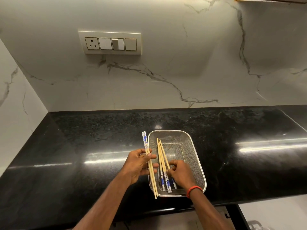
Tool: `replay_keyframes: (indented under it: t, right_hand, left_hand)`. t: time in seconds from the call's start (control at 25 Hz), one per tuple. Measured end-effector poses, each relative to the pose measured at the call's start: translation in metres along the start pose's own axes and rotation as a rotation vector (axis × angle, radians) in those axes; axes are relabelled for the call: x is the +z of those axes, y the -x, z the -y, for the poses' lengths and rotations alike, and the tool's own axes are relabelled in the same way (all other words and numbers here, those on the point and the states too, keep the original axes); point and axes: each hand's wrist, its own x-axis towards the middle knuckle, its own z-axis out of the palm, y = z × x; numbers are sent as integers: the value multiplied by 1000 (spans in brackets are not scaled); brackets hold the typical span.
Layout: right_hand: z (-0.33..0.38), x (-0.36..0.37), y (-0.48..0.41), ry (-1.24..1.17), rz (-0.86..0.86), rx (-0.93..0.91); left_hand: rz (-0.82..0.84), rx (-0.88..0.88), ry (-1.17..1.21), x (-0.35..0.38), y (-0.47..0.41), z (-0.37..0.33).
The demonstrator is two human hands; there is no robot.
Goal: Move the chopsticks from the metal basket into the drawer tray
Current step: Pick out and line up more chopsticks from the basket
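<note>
Glossy black counter, rectangular mesh basket, slender chopsticks.

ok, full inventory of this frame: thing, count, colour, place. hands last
metal basket: one, silver mesh, on the countertop in front of the person
chopsticks in basket: about four, pale wood with blue and white ends, lying lengthwise along the basket's left side
held chopsticks: two, same pattern, just left of the basket
countertop: one, glossy black
switch panel: one, cream, on the marble wall
wristband: one, red, right wrist
left hand: closed on the held chopsticks
right hand: in the basket, fingers on the chopsticks there
</note>
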Motion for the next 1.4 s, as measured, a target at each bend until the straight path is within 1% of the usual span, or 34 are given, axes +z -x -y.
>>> replay_keyframes:
  t: [0.08,0.2,0.28,0.32,0.44,0.52,0.6,0.76,0.92,1.0,1.04,1.08,1.12,1.16,1.24,1.28,1.32,1.4]
  right_hand:
    - [1,-10,5,-104,-38,-5]
    - [10,-26,15,-450,-86,-6]
    - [21,-35,18,-640,-157,-53]
    - [27,-39,18,-669,-182,-97]
    - [44,-40,20,-587,-151,-229]
    - [53,-31,19,-531,-115,-248]
    - [59,-21,16,-551,-77,-231]
    - [62,-13,12,-559,-18,-227]
    - [63,-11,10,-548,98,-264]
    - [59,-10,8,-575,100,-283]
    - [55,-10,7,-590,65,-266]
    - [49,-11,6,-563,8,-227]
    - [42,-11,5,-478,-62,-178]
    - [33,-12,5,-337,-104,-125]
    - [20,-9,4,-63,-57,-28]
    - [16,-5,4,17,-13,5]
    - [14,-1,4,45,17,25]
    - [11,6,3,12,36,36]
  left_hand:
    - [11,0,-2,1,0,-1]
    - [32,-16,-4,4,-1,-1]
    - [51,-32,9,7,-2,-1]
    - [59,-39,17,8,-2,-1]
    - [95,-56,12,14,-3,1]
    - [152,-58,0,18,-2,3]
    - [201,-43,-11,20,-1,5]
    - [186,-26,-20,17,-1,5]
    - [171,-30,-19,12,3,6]
    - [151,-32,-7,10,4,7]
    - [141,-32,0,9,5,6]
    - [131,-32,5,8,6,6]
    - [120,-29,9,7,6,6]
    - [109,-24,13,6,7,5]
    - [80,-11,14,6,7,6]
    - [66,-8,10,6,6,6]
    - [55,-9,5,6,6,7]
    - [50,-10,-13,7,6,9]
